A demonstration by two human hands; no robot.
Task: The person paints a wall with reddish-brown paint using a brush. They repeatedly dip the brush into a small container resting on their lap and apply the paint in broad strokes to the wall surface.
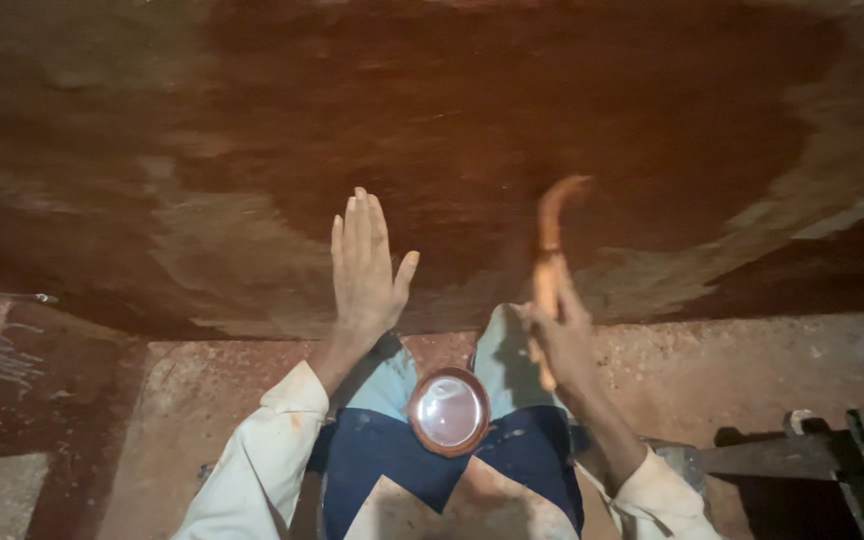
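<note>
My left hand (365, 268) is flat with fingers together, pressed against a reddish-brown plastered wall (472, 120). My right hand (560, 335) grips a curved, clay-smeared tool (552, 235) whose tip rises against the wall just right of the left hand. A small round bowl (449, 411) with pale liquid rests on my lap, between my knees, below both hands. Wet dark patches cover the upper middle of the wall; lighter, drier patches lie around the hands.
A speckled reddish floor (712, 370) runs along the wall's base. Dark wooden pieces (812, 450) lie at the lower right. A thin metal rod (2, 295) sticks out at the left edge.
</note>
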